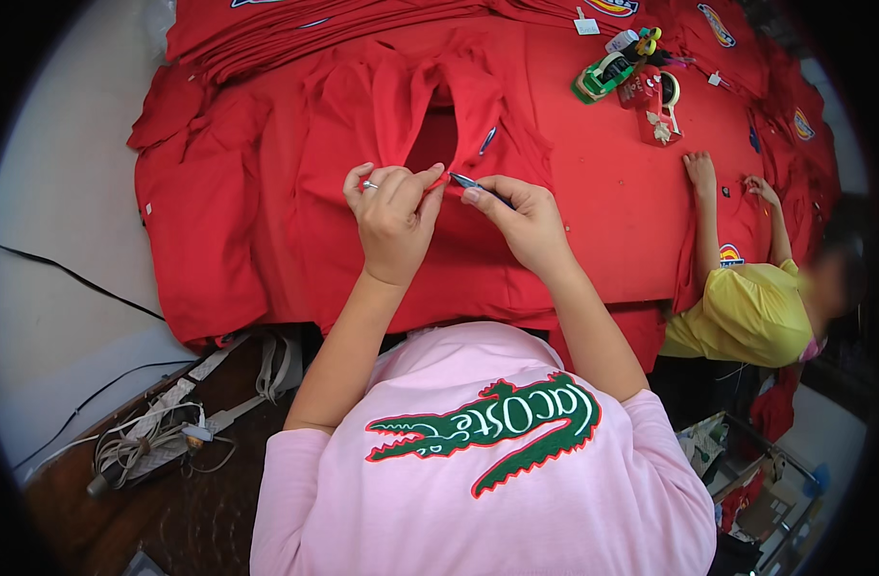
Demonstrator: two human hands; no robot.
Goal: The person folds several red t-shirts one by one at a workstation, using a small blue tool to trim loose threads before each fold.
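Observation:
A red garment (348,125) with a small blue logo patch lies in front of me, its opening gaping darkly beyond my hands. My left hand (393,219), a ring on one finger, pinches a red edge of it. Between the thumb and fingers of my right hand (524,223) is a small dark tool with a pointed metal tip, apparently thread snips (466,180). The tip meets the fabric edge right beside my left fingertips. My right fingers partly cover the tool.
Folded red garments (266,38) are stacked along the far side. Tape dispensers (662,120) stand at the back right near a green holder (598,79). A person in yellow (746,312) handles red cloth at the right. Cables (156,446) lie at the lower left.

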